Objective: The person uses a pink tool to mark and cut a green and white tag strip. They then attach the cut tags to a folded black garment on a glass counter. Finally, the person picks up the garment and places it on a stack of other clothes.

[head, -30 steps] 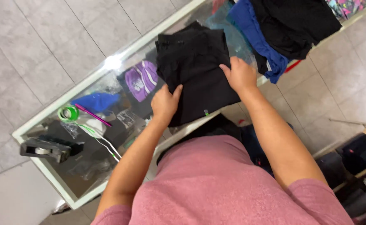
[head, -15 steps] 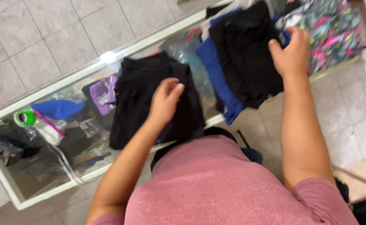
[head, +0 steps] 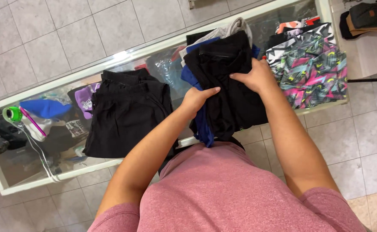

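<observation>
- The glass counter (head: 124,58) holds one folded black garment (head: 126,114), done and lying alone.
- A mixed clothes pile (head: 223,43) remains (blue, grey underneath).
- My left hand (head: 197,99) and right hand (head: 255,77) grip its top black garment (head: 231,99).

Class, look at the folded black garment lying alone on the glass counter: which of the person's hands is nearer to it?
Left. The left hand rests on the neighbouring pile's edge, just beside the folded black garment. The right hand presses farther along that pile.
</observation>
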